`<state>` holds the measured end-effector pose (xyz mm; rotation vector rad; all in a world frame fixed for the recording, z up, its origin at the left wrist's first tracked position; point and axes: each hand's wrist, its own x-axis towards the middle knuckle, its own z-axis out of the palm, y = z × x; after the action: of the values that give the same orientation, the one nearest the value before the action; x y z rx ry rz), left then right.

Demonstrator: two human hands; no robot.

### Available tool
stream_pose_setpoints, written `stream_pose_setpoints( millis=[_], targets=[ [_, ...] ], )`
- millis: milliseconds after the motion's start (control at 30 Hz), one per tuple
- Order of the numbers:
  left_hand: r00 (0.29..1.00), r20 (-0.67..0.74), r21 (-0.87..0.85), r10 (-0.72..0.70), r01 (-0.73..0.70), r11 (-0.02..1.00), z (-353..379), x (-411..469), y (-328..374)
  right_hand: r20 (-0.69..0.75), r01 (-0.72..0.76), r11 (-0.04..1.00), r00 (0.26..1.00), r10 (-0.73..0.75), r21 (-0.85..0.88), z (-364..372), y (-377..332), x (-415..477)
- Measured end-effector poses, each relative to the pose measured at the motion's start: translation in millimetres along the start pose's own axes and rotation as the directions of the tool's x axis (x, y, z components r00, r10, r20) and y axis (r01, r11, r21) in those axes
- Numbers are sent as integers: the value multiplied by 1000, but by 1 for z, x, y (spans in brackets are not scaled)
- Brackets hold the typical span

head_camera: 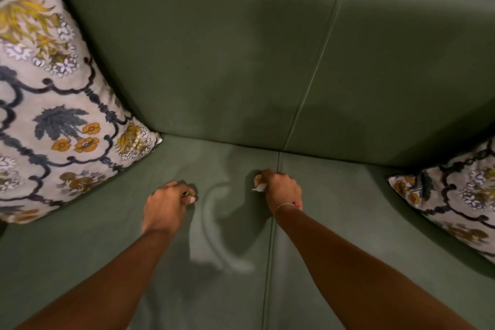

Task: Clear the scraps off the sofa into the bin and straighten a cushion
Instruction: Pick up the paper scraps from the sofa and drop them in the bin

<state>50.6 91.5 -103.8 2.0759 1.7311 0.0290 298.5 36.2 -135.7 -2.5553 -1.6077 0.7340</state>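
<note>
1. Head view: right hand (281,190) is fisted around a white scrap (259,185), at the sofa (214,75) seat seam.
2. Left hand (167,202) fingers pinch a small greenish scrap (190,194) on the seat.
3. Patterned cushions: one (53,104) left of the left hand, another (455,195) right of the right hand.

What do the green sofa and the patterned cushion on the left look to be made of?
Sofa: likely a soft matte fabric, perhaps velvety; brushed lighter streaks show on the seat. Left cushion: apparently woven cloth with a printed or embroidered floral pattern; too blurred to tell which.
</note>
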Motion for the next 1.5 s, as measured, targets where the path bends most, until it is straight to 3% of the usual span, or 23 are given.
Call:
stream_pose_setpoints(
  millis=[133,267,467,600,700,900,1000,1100,1200,1267,1333,1500],
  targets=[
    [999,-5,-34,-45,45,998,6,-22,-20,-69,-150,969,984,166,196,5,-4,-9],
    [992,-9,-144,-122,119,982,2,-50,-53,45,-215,874,975,217,437,19,-34,-42],
    [946,-8,-255,-323,311,916,-23,-118,-145,234,-372,662,928,291,651,80,-146,-127],
    [893,29,-252,-450,442,861,-45,-177,-240,319,-394,677,917,240,622,139,-241,-189],
    [815,46,-289,-578,565,773,-59,-227,-321,425,-409,733,887,180,544,190,-321,-236],
    [467,206,-434,-860,831,348,-50,-290,-463,617,-344,832,787,2,436,291,-451,-303],
    [411,270,-465,-871,847,256,-29,-293,-511,606,-345,869,793,68,355,336,-487,-309],
    [406,304,-517,-862,830,208,-3,-288,-544,557,-342,877,824,105,339,368,-506,-300],
    [398,360,-589,-844,798,125,15,-280,-559,615,-355,886,782,107,298,391,-511,-286],
    [390,380,-567,-839,815,122,20,-277,-562,686,-379,880,723,87,288,398,-509,-280],
    [412,362,-496,-836,845,202,19,-278,-557,720,-424,848,690,75,318,398,-506,-279],
    [570,233,-348,-788,806,480,-22,-284,-506,651,-353,855,759,25,379,351,-498,-286]
  ],
)
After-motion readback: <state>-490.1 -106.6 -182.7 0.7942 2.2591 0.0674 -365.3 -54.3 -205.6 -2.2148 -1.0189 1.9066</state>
